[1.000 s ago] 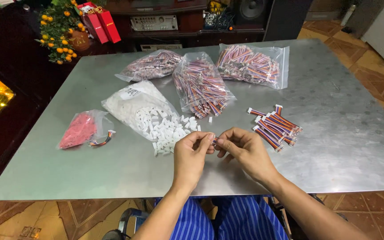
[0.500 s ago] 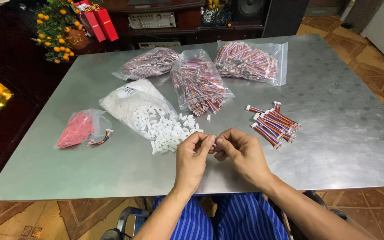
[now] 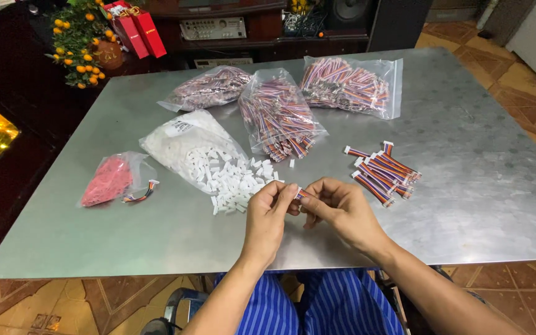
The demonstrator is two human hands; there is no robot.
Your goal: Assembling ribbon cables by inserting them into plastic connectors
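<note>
Two hands meet above the near edge of the metal table (image 3: 479, 205): left hand (image 3: 267, 218) and right hand (image 3: 342, 209) both pinch a short striped wire lead (image 3: 303, 194) between closed fingertips. At 1 o'clock lies a loose bundle of leads (image 3: 381, 172); at 11 o'clock, a clear bag of white connectors (image 3: 201, 153) (white label on top). Three clear bags of striped leads (image 3: 280, 115) lie at 12 o'clock; a red-filled bag (image 3: 108, 180) at 9 o'clock.

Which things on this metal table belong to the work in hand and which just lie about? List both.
In hand: short striped wire piece pinched between left hand and right hand; spilled white plastic connectors; loose pile of striped wire leads.

Lying about: clear bag of red parts; potted orange-fruited plant; red boxes.
</note>
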